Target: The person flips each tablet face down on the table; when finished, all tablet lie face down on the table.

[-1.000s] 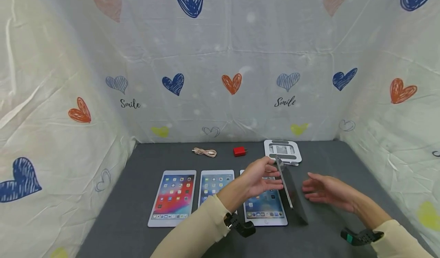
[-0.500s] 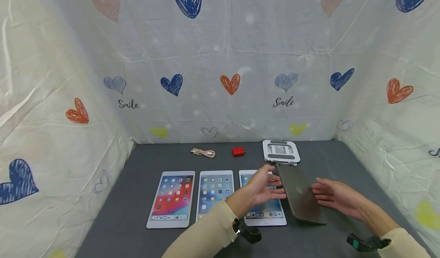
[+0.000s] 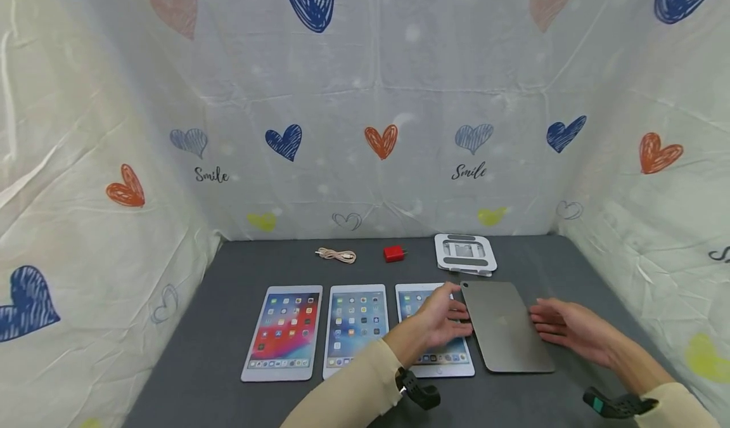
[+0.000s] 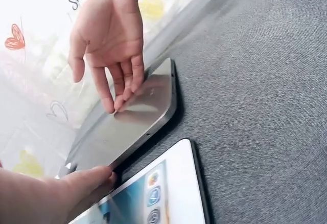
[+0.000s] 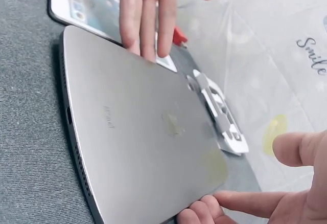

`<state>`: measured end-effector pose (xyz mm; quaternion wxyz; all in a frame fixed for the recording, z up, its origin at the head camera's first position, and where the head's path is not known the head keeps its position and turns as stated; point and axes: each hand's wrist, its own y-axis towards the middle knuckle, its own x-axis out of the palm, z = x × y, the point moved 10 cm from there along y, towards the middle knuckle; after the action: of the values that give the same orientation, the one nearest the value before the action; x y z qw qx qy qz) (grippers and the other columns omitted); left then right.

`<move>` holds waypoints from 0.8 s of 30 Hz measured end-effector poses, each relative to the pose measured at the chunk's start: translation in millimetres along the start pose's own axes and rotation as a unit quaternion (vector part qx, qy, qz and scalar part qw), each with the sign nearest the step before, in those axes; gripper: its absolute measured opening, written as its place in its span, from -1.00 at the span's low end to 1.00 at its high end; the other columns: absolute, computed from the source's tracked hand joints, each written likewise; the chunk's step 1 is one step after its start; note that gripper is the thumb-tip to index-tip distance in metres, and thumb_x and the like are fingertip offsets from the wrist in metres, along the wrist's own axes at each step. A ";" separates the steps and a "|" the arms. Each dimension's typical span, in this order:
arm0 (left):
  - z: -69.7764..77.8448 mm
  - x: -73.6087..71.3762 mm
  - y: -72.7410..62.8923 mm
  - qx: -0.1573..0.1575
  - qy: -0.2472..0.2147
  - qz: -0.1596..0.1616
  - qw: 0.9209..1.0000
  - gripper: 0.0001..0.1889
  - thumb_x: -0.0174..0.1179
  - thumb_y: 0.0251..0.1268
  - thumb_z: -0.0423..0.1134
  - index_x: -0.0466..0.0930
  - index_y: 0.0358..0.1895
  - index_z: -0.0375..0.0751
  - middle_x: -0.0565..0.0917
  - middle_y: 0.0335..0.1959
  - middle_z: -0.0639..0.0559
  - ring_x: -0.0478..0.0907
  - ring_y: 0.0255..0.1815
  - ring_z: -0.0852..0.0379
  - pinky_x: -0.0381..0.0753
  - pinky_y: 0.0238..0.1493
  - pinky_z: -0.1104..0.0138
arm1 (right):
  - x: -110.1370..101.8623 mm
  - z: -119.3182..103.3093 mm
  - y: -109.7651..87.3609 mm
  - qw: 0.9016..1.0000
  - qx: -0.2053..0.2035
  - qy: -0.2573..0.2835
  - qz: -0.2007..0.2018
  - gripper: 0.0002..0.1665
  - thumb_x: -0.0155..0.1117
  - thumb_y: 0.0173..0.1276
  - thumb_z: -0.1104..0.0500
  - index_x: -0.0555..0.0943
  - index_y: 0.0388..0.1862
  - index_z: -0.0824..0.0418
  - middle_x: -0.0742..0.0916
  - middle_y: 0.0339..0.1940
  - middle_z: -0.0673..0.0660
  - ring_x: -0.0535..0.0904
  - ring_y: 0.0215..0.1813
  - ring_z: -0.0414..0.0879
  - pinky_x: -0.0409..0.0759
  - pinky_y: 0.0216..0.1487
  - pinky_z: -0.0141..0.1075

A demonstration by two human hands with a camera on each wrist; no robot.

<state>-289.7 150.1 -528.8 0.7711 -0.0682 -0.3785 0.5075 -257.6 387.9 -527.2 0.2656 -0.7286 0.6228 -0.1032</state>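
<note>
A grey tablet (image 3: 504,330) is turned screen down at the right end of a row of tablets, its back and faint logo facing up. It lies at or close over the dark table. Along its left edge rest the straight fingers of my left hand (image 3: 441,320), partly covering a white tablet (image 3: 410,302) whose screen is lit. My right hand (image 3: 576,330) has its relaxed fingertips at the grey tablet's right edge. In the right wrist view, the grey tablet's back (image 5: 138,127) spans the space between both hands, neither curled round it.
Two more white tablets with lit screens, one red and blue (image 3: 285,333) and one pale blue (image 3: 356,326), lie to the left. Behind the row are a coiled cable (image 3: 336,255), a red charger plug (image 3: 394,253) and a white folded stand (image 3: 466,255). A heart-printed curtain (image 3: 365,104) encloses the table.
The grey tablet has tipped over to the right, from nearly upright on its edge to back up and almost flat. My right hand has shifted slightly right and down with it.
</note>
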 end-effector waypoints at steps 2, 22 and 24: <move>3.2 1.5 -1.6 0.000 0.021 -0.014 1.000 -0.24 0.14 0.55 -0.06 0.29 0.43 -0.79 0.43 0.40 -0.68 0.30 0.56 -0.70 0.31 0.68 -0.32 | -2.2 -3.3 -0.6 1.000 -0.001 -0.014 0.004 -0.09 -0.23 0.87 -0.11 -0.02 0.68 0.68 0.31 0.64 0.66 0.53 0.52 0.28 0.64 0.49 0.02; 64.1 -75.8 -68.9 0.062 0.159 -0.078 0.982 -0.54 0.36 0.60 -0.22 0.63 0.39 -0.41 0.70 0.38 -0.35 0.78 0.30 -0.12 0.76 0.34 0.08 | 55.2 -60.3 -39.4 0.964 -0.076 0.132 -0.216 -0.22 -0.18 0.90 0.01 0.02 0.74 0.57 0.69 0.46 0.08 0.67 0.45 -0.14 0.61 0.56 -0.16; 69.1 -87.0 -74.5 0.064 0.166 -0.071 0.982 -0.55 0.36 0.59 -0.23 0.63 0.38 -0.41 0.71 0.36 -0.35 0.79 0.28 -0.11 0.76 0.34 0.07 | 63.8 -63.5 -38.0 0.962 -0.078 0.137 -0.224 -0.22 -0.18 0.90 0.01 0.02 0.74 0.57 0.68 0.48 0.09 0.66 0.47 -0.13 0.61 0.56 -0.16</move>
<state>-297.6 22.8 -488.5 0.8598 -0.0754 -0.2163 0.4564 -242.8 313.2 -465.9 0.0903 -0.8468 0.4805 -0.2097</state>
